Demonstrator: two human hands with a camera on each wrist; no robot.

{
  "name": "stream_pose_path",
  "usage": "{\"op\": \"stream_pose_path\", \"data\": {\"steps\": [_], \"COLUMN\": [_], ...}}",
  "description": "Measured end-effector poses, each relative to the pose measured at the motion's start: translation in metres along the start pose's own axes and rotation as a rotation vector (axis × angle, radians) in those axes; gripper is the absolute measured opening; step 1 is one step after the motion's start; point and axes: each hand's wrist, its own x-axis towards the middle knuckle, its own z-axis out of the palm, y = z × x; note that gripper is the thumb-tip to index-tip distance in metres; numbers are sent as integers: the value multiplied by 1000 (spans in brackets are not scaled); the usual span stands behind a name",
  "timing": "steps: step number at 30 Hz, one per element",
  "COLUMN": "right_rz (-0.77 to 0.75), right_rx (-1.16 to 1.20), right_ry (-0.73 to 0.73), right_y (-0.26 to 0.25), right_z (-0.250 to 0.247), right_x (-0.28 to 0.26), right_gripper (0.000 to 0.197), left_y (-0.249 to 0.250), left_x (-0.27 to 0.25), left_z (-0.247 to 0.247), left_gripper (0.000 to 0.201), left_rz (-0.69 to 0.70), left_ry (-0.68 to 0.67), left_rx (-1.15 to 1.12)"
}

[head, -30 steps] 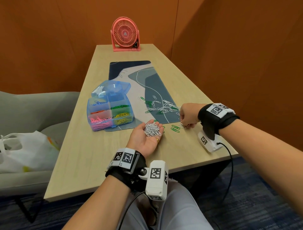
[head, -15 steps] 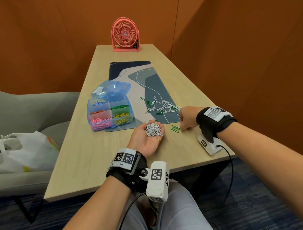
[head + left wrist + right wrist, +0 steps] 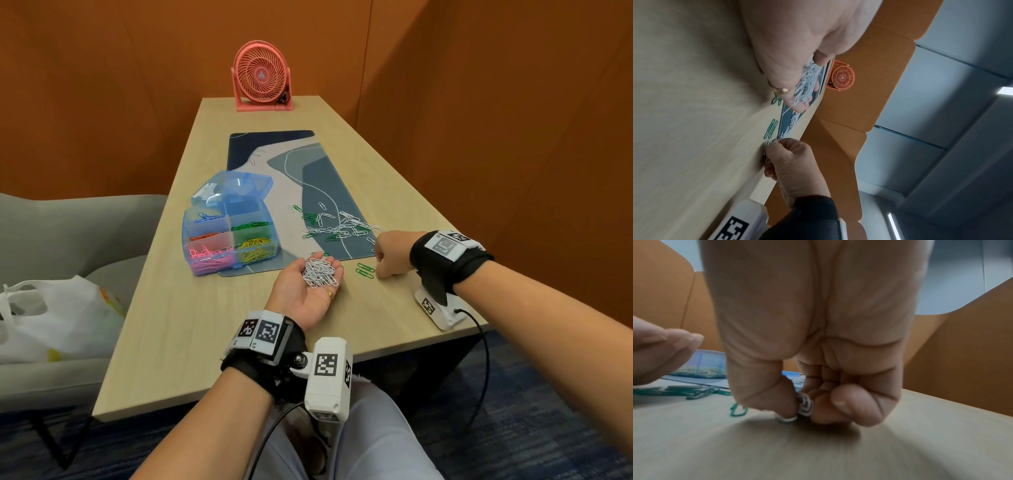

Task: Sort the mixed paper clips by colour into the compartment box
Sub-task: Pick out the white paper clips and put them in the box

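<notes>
On table — right hand [image 3: 391,254] fisted, pinching clips [image 3: 805,405].

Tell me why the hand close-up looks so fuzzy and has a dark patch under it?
Right wrist view: the camera sits so close that the right hand and the white clips in its grip are soft, and the table smears; the dark patch is the hand's shadow. Head view: sharp, evenly lit. Left wrist view: mild blur.
</notes>
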Motion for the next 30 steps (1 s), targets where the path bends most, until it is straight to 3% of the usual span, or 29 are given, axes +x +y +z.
{"op": "stream_pose_path", "data": {"steps": [6, 13, 17, 20, 24, 28, 30], "right_rz": [-17, -300, -372, -326, -112, 57, 66], "right_rx": [118, 294, 337, 356, 260, 252, 278], "right_ry": [-6, 27, 12, 86, 195, 137, 92], "right_y": [2, -43, -55, -45, -16, 1, 3], "right_z": [-20, -49, -49, -54, -51, -35, -28], "right_x": [-13, -35, -35, -30, -8, 12, 17], "right_gripper": [22, 13, 7, 8, 15, 12, 27], "left_y": [-2, -7, -7, -5, -2, -1, -1], "left_x": [1, 4, 3, 3, 4, 2, 1], "left_z": [0, 5, 7, 6, 3, 5, 5], "left_gripper": [36, 31, 33, 33, 35, 36, 37], "left_rz": [3, -27, -38, -42, -40, -48, -51], "left_ry": [-10, -41, -66, -42, -16, -33, -39], "left_rx": [3, 2, -54, -58, -3, -13, -33]}}
